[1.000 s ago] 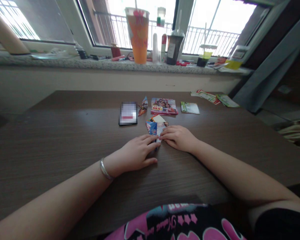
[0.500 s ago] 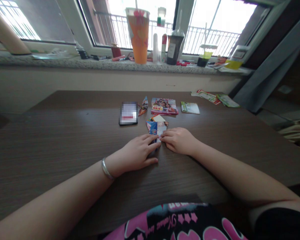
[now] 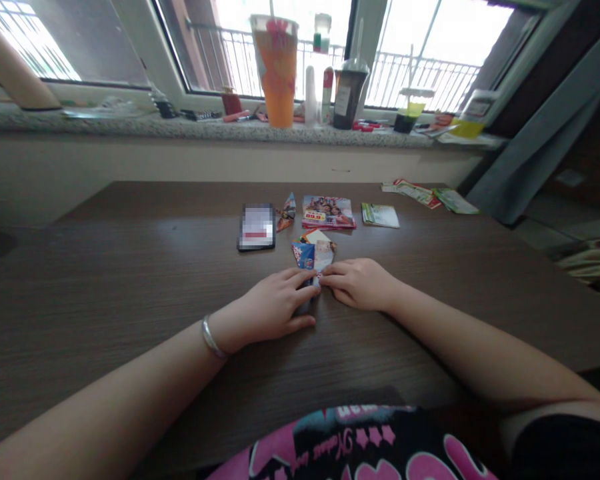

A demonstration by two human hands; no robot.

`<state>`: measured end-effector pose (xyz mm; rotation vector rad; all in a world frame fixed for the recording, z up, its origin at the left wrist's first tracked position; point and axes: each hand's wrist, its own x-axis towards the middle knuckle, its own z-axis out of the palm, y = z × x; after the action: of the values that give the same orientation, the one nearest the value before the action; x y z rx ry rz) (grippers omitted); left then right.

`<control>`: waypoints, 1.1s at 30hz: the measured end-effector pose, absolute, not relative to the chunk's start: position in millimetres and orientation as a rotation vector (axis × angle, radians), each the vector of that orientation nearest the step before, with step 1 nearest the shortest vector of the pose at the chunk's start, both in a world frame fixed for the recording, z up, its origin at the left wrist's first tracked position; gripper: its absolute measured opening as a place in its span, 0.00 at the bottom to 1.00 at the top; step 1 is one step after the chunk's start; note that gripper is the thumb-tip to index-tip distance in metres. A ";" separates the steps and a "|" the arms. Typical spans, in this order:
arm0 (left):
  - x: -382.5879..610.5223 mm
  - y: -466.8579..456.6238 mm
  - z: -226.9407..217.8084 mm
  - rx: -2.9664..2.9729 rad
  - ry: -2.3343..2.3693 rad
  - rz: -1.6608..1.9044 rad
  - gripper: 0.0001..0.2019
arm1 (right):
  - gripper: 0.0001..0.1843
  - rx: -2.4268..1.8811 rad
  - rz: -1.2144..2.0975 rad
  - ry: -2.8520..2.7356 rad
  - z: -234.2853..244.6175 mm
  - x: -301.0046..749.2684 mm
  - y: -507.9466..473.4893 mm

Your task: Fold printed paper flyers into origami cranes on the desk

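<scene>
A folded colourful paper, blue on its left side and pale on its right, lies flat on the table between my hands. My left hand rests palm down with its fingers spread. Its fingertips press on the paper's lower left part, and the thumb lies apart on the table. From the right, my right hand has its fingers drawn together at the paper's lower right edge. The paper's near end is partly covered by my fingers.
Behind the paper lie a pixelated dark-edged device, a folded paper piece, a stack of printed leaflets and a small paper stack. More paper strips lie far right. Drink cups stand on the windowsill.
My right hand has shifted very slightly down along the paper's edge. My left hand and the paper stay almost as they were.
</scene>
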<state>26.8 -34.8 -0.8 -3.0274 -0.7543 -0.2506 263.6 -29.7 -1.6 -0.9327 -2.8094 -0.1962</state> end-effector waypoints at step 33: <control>24.2 -37.8 6.2 -3.150 -0.825 -0.177 0.21 | 0.19 -1.412 -0.163 -2.657 -2.2 269.0 -11.4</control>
<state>24.2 -37.8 6.2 -3.1499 -0.8248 -0.1767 269.0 -11.4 -2.2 -1.4120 -2.6570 -0.1632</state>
